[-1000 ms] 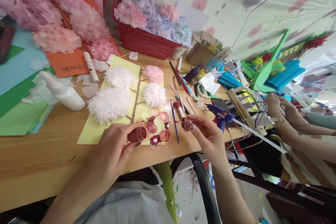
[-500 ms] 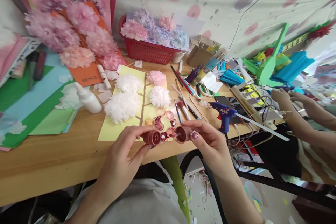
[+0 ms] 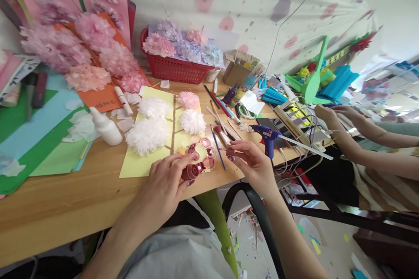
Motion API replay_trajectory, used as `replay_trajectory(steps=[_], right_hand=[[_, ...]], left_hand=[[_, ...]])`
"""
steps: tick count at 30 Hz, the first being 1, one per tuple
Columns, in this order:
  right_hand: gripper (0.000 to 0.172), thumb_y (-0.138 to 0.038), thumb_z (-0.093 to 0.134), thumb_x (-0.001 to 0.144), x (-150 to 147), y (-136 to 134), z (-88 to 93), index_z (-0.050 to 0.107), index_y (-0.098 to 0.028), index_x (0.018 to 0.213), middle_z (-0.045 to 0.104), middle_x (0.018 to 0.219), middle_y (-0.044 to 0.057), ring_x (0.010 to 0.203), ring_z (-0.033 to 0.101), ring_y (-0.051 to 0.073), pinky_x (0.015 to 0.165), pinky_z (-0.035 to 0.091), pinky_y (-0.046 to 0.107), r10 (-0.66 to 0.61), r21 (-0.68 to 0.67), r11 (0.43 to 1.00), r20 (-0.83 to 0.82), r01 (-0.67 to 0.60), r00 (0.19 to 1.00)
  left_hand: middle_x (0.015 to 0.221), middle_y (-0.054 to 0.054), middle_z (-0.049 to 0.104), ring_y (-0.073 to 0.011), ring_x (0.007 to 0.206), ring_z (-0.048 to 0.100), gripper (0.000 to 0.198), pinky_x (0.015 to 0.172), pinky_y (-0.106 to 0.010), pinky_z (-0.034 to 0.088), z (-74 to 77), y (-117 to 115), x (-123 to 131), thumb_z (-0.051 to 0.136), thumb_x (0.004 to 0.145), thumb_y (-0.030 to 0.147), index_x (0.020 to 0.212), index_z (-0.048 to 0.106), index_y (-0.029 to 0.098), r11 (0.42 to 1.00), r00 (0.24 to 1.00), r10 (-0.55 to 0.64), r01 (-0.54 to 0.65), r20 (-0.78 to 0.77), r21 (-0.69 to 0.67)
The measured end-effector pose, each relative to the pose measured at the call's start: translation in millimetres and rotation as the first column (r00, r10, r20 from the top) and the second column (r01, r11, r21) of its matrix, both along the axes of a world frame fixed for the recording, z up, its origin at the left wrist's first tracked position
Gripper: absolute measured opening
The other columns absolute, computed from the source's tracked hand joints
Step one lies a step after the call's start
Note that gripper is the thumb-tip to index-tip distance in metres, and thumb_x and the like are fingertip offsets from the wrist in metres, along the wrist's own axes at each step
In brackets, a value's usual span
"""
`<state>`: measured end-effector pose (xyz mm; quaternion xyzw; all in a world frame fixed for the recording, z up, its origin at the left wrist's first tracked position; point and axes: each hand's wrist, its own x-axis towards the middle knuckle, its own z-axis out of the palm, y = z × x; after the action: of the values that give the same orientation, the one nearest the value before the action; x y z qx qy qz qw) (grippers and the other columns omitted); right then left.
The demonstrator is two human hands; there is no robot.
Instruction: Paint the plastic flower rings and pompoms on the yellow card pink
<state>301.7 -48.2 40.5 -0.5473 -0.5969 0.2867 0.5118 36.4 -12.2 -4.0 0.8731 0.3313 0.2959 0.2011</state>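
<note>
My left hand (image 3: 166, 176) is closed around a small dark red bottle (image 3: 190, 172), tipped so that its round end faces right. A flower-shaped paint palette (image 3: 209, 163), smeared with reds and pinks, lies just beyond it. To the right, the fingers of my right hand (image 3: 250, 161) are pinched on a reddish-brown cap (image 3: 229, 151), mostly hidden by the fingertips. Close to that hand lies a thin blue paintbrush (image 3: 218, 147). Under the palette is yellow card (image 3: 134, 165) with white paper flowers (image 3: 147, 135) and a pink one (image 3: 187, 100).
A blue glue gun (image 3: 269, 137) with a long glue stick stands right of my right hand, beside cables. A white squeeze bottle (image 3: 106, 128) is at left. A red basket (image 3: 178, 69) of paper flowers stands behind. Another person's hands (image 3: 330, 115) work at far right.
My right hand has drawn away from the dark red bottle toward the right, with the cap in its fingers. My left hand has moved slightly over the palette. The view has shifted right.
</note>
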Motion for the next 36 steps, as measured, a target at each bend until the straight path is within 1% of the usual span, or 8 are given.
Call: replay_trajectory(steps=[3, 7, 13, 17, 21, 28, 30, 36], right_hand=[[0.017, -0.02, 0.066, 0.091, 1.8, 3.5, -5.6, 0.072, -0.027, 0.106, 0.065, 0.116, 0.007, 0.103, 0.07, 0.02, 0.092, 0.062, 0.039, 0.003, 0.02, 1.0, 0.188, -0.007, 0.982], [0.02, -0.014, 0.061, 0.092, 4.3, 7.5, -7.0, 0.07, -0.025, 0.107, 0.069, 0.113, 0.008, 0.109, 0.067, 0.023, 0.092, 0.059, 0.042, -0.003, 0.068, 0.997, 0.437, -0.03, 0.899], [0.026, -0.011, 0.051, 0.097, 6.3, 12.8, -5.2, 0.069, -0.025, 0.11, 0.069, 0.117, 0.009, 0.111, 0.068, 0.022, 0.094, 0.058, 0.042, 0.045, 0.135, 0.978, 0.613, -0.16, 0.789], [0.029, -0.012, 0.049, 0.099, 9.9, 13.7, -4.4, 0.068, -0.026, 0.115, 0.068, 0.122, 0.01, 0.112, 0.068, 0.022, 0.094, 0.058, 0.04, 0.104, 0.097, 0.969, 0.674, -0.228, 0.731], [0.034, -0.007, 0.045, 0.098, 13.2, 13.3, -3.3, 0.067, -0.025, 0.117, 0.066, 0.126, 0.011, 0.116, 0.066, 0.021, 0.098, 0.057, 0.038, 0.152, 0.056, 0.962, 0.704, -0.268, 0.694], [0.039, -0.007, 0.038, 0.1, 13.5, 14.8, 2.5, 0.065, -0.023, 0.123, 0.066, 0.128, 0.012, 0.127, 0.06, 0.023, 0.105, 0.055, 0.041, 0.178, 0.019, 0.934, 0.841, -0.357, 0.512], [0.041, -0.007, 0.037, 0.101, 13.4, 14.9, 3.6, 0.065, -0.023, 0.126, 0.067, 0.127, 0.012, 0.129, 0.059, 0.024, 0.106, 0.054, 0.043, 0.177, 0.031, 0.924, 0.848, -0.38, 0.5], [0.041, -0.011, 0.043, 0.101, 17.1, 12.2, 6.7, 0.063, -0.026, 0.134, 0.068, 0.128, 0.011, 0.131, 0.058, 0.026, 0.108, 0.054, 0.045, 0.201, 0.043, 0.911, 0.822, -0.409, 0.533]], left_hand=[[0.138, -0.017, 0.056, -0.0315, 0.13, 0.049, 0.045, 0.1, -0.052, 0.042, 1.9, 3.6, 5.1, 0.041, 0.1, 0.019, 0.144, 0.034, 0.019, 0.998, 0.999, 0.004, -0.002, -0.034, 0.064], [0.135, -0.02, 0.058, -0.0337, 0.132, 0.049, 0.04, 0.1, -0.053, 0.041, 2.3, 5.3, 7.4, 0.04, 0.098, 0.016, 0.138, 0.04, 0.015, 0.996, 0.997, 0.032, -0.026, -0.065, 0.087], [0.135, -0.021, 0.058, -0.0333, 0.131, 0.05, 0.038, 0.101, -0.054, 0.04, 1.9, 4.0, 7.8, 0.041, 0.099, 0.019, 0.136, 0.042, 0.015, 0.997, 0.993, 0.048, -0.042, -0.105, 0.057], [0.137, -0.019, 0.058, -0.032, 0.133, 0.048, 0.041, 0.101, -0.053, 0.038, 4.8, 3.7, 8.8, 0.04, 0.099, 0.017, 0.14, 0.039, 0.018, 0.999, 0.995, 0.035, -0.031, -0.097, 0.041], [0.137, -0.016, 0.06, -0.0326, 0.131, 0.049, 0.04, 0.1, -0.053, 0.037, 8.0, 3.7, 9.2, 0.038, 0.099, 0.016, 0.139, 0.039, 0.017, 0.999, 0.993, 0.006, -0.001, -0.114, 0.045], [0.138, -0.013, 0.061, -0.0316, 0.131, 0.049, 0.035, 0.102, -0.052, 0.034, 6.7, 3.1, 9.3, 0.041, 0.1, 0.018, 0.134, 0.041, 0.018, 1.0, 0.993, 0.002, 0.0, -0.118, 0.017], [0.137, -0.013, 0.061, -0.0314, 0.131, 0.049, 0.034, 0.102, -0.052, 0.035, 6.3, 2.9, 9.3, 0.042, 0.1, 0.018, 0.134, 0.041, 0.018, 1.0, 0.994, 0.003, -0.001, -0.112, 0.019], [0.137, -0.015, 0.061, -0.0325, 0.132, 0.048, 0.035, 0.102, -0.054, 0.035, 6.4, 3.0, 9.7, 0.041, 0.1, 0.019, 0.135, 0.042, 0.017, 1.0, 0.995, -0.001, 0.001, -0.098, 0.002]])
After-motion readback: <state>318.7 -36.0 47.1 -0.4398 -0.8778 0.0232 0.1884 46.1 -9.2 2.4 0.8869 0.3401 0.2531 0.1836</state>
